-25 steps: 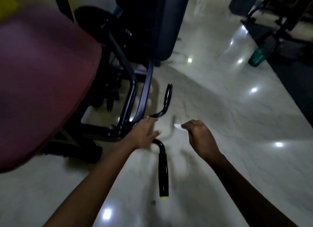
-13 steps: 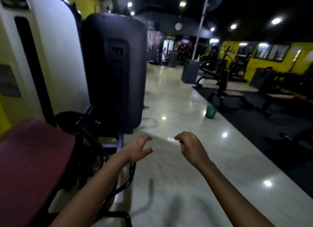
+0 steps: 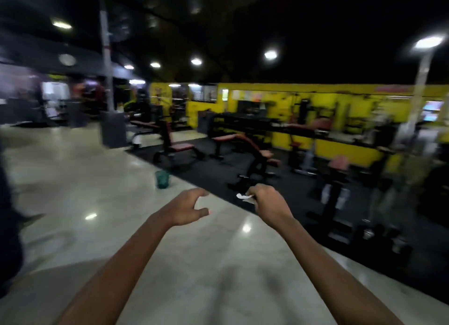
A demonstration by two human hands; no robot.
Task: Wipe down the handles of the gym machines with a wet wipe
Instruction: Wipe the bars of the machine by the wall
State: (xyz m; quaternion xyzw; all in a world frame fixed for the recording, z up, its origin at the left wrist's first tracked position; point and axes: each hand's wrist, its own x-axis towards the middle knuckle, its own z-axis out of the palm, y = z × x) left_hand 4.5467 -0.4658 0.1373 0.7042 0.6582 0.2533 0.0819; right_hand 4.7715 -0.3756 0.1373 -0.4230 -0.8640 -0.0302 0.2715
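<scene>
My right hand [image 3: 269, 204] is held out in front of me, its fingers curled round a small white wet wipe [image 3: 243, 197] that sticks out to the left of the fist. My left hand [image 3: 188, 209] hovers beside it with loosely curved fingers and holds nothing. Both hands are in the air above the shiny floor. No machine handle is within reach of either hand. Benches with red pads [image 3: 181, 147] stand further back on a black mat. The whole view is blurred.
A green bucket [image 3: 162, 179] stands on the pale floor [image 3: 73, 179] near the mat's edge. A grey pillar base [image 3: 113, 129] rises at centre left. Several machines line the yellow wall [image 3: 340, 152] at right. A dark shape [image 3: 7, 227] fills the left edge.
The view has swung up and to the right, away from the black machine and its handles. My left hand has come off the handle. My right hand still holds the wipe.
</scene>
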